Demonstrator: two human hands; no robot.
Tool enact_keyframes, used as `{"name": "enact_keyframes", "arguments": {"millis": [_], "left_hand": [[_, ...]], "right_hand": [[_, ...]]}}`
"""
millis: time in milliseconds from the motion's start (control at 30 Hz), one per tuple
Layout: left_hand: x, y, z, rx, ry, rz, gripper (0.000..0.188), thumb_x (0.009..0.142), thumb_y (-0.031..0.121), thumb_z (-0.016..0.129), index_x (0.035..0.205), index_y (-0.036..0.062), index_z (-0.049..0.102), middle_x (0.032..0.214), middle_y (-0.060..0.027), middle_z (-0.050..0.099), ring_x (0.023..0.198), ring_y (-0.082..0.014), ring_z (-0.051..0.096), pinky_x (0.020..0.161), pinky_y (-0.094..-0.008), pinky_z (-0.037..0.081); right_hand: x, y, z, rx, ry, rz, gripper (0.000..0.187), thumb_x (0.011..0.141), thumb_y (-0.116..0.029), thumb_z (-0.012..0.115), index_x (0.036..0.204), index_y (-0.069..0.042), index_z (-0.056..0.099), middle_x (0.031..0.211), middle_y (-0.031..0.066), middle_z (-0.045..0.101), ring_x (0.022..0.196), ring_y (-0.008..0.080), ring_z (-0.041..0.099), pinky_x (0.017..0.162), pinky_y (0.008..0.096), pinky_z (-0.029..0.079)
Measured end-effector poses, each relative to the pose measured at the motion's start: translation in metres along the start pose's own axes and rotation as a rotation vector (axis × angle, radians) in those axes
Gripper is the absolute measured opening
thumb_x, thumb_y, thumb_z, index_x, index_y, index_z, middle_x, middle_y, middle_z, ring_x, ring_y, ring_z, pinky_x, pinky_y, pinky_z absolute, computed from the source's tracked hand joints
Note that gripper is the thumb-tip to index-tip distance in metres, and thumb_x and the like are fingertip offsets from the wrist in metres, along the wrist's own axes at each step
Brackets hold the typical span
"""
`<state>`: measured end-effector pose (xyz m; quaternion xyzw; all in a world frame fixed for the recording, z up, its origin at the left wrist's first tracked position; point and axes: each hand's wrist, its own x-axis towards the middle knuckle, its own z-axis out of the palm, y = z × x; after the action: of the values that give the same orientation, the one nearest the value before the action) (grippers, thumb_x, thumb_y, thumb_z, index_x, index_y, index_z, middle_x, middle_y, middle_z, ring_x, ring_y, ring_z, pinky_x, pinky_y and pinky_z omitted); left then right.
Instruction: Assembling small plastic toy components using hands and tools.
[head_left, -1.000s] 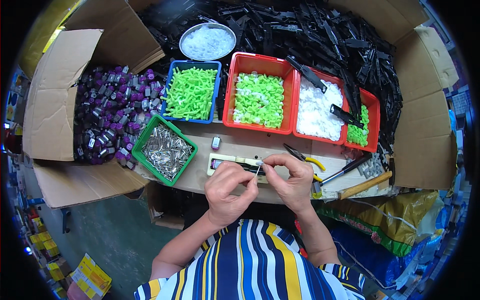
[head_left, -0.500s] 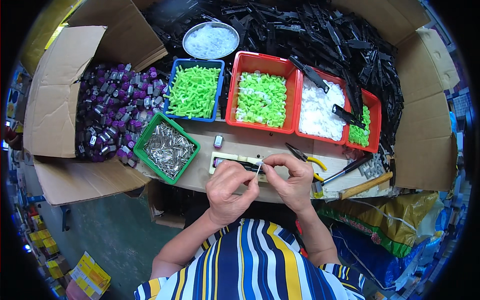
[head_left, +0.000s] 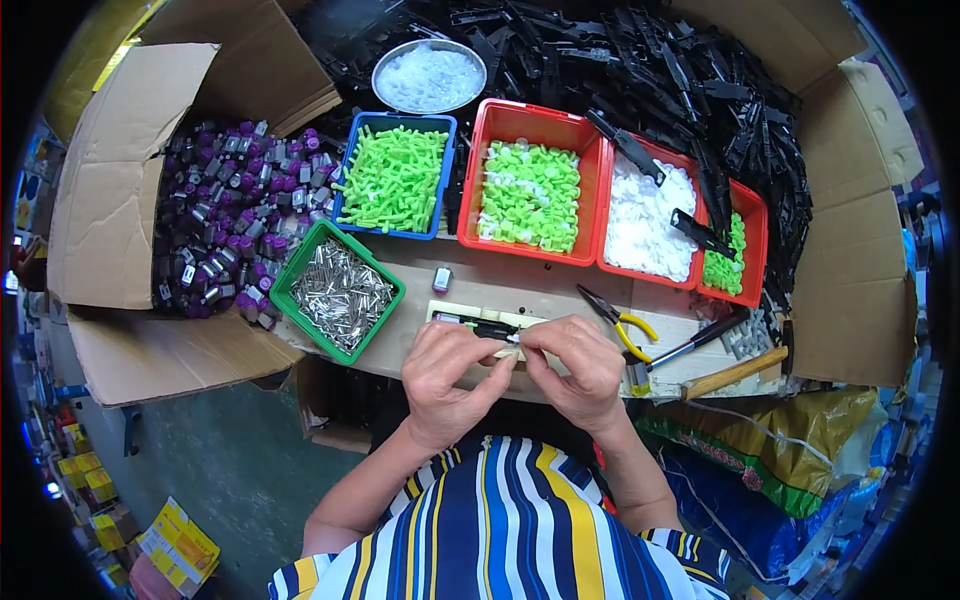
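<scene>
Green plastic tray (head_left: 292,283) of small metal pins sits on the table (head_left: 560,290). Just right of it, left hand (head_left: 447,380) and right hand (head_left: 578,372) pinch a slim black part (head_left: 488,327) (long axis left–right) over a cream block (head_left: 452,311).

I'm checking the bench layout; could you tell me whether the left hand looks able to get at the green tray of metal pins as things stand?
Probably yes: the green tray sits open-topped just beside the left hand, with only bare board between them.
</scene>
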<state>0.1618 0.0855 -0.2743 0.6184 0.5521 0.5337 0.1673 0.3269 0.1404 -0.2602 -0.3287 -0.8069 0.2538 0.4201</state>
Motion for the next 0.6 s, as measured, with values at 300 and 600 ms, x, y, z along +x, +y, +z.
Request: {"name": "enact_keyframes", "arguments": {"millis": [300, 600], "left_hand": [[0.013, -0.019, -0.026, -0.01, -0.272, -0.008, 0.055, 0.067, 0.019, 0.087, 0.117, 0.003, 0.071, 0.101, -0.0087, 0.066, 0.106, -0.0292, 0.054, 0.095, -0.0409, 0.045], [0.009, -0.028, -0.027, 0.013, -0.259, 0.02, 0.049, 0.066, 0.017, 0.087, 0.112, 0.0076, 0.074, 0.102, -0.0067, 0.066, 0.11, -0.031, 0.053, 0.096, -0.0433, 0.044]], "right_hand": [[-0.002, 0.003, 0.008, 0.018, -0.107, -0.025, 0.024, 0.072, 0.006, 0.075, 0.092, -0.003, 0.068, 0.088, 0.0086, 0.069, 0.079, 0.025, 0.067, 0.072, 0.0341, 0.05], [-0.004, 0.007, 0.017, 0.008, -0.127, 0.002, 0.021, 0.076, 0.0, 0.075, 0.094, -0.005, 0.067, 0.087, 0.0054, 0.065, 0.08, 0.0237, 0.062, 0.072, 0.0359, 0.045]]}}
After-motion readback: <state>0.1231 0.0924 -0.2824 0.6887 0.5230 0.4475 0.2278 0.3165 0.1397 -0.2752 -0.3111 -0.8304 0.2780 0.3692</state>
